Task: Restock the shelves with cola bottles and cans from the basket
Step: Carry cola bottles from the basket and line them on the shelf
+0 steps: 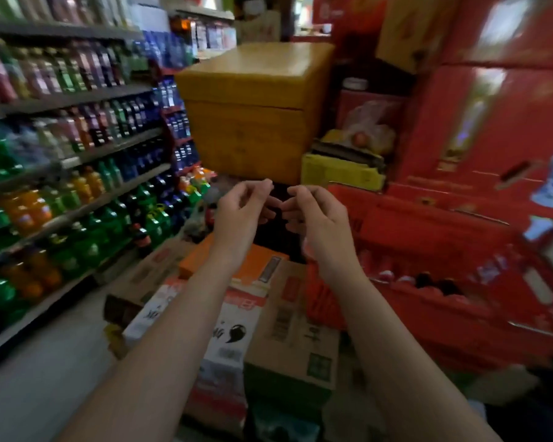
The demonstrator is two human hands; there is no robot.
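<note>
Both of your hands are raised in the middle of the scene, and neither holds anything. Your left hand [241, 215] has loosely curled fingers with empty air between them. Your right hand [316, 218] is curled in the same slack way. The fingertips of the two hands come close together, but the blur hides whether they touch.

The red plastic basket [444, 317] sits low on the right, just beside your right forearm. Inside it are dark cola bottles with red caps [425, 279], standing upright in a row (too smeared to count).

The grey metal shelves [77, 100] run along the left from near to far, packed with green, orange, purple and blue drink bottles. Neither hand is near them.

Below your forearms lie brown cardboard cartons [294, 330], and a flat orange box [253, 266] rests on top of them. Beyond your hands stands a large yellow-brown lidded box [253, 116]. Tall red printed cartons [492, 122] are stacked on the far right, behind the basket.
</note>
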